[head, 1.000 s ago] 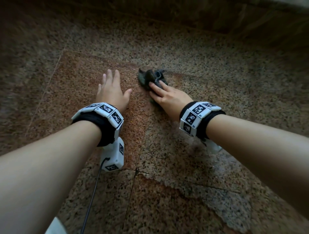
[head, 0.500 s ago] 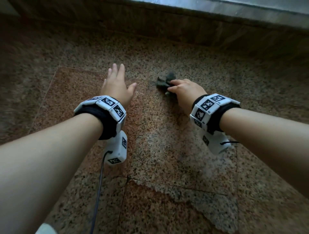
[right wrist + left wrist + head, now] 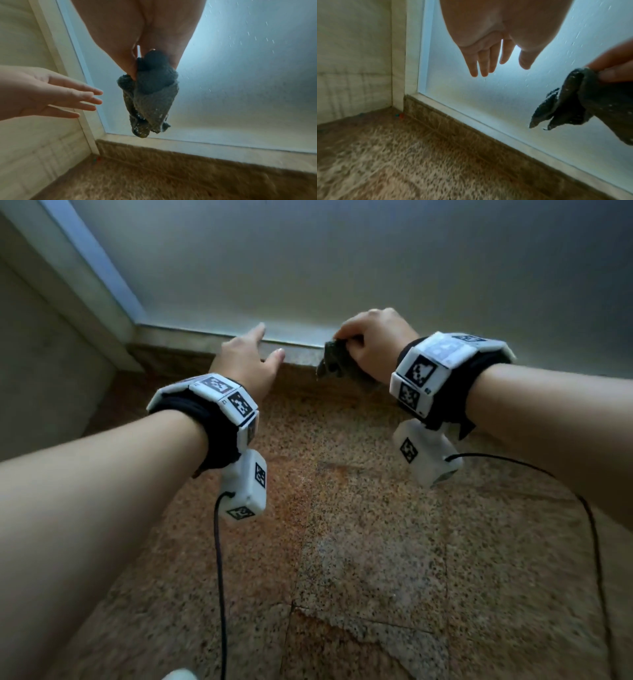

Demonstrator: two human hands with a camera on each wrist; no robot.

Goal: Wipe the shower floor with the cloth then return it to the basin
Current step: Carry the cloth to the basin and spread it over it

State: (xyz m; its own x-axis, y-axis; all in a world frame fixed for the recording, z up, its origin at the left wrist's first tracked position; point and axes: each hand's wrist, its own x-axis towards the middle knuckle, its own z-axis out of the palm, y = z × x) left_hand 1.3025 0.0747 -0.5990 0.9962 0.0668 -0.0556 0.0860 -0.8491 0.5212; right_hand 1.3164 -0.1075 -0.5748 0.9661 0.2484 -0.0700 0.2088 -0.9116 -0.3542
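Right hand [image 3: 375,344] raised off the floor [image 3: 359,525], fingers [image 3: 132,65] curled tight round the bunched dark cloth [image 3: 334,364], gripping it. Cloth dangling clear of the floor, hanging at 6 o'clock from the fist, in front of the frosted glass panel [image 3: 342,268]. Left hand [image 3: 251,361] at 9 o'clock of the cloth, near but apart, fingers [image 3: 483,65] straight and spread, holding nothing. Stone kerb [image 3: 471,135] running under the glass at 12 o'clock of the floor. Wrist bands [image 3: 212,402] with cables [image 3: 219,577] trailing down.
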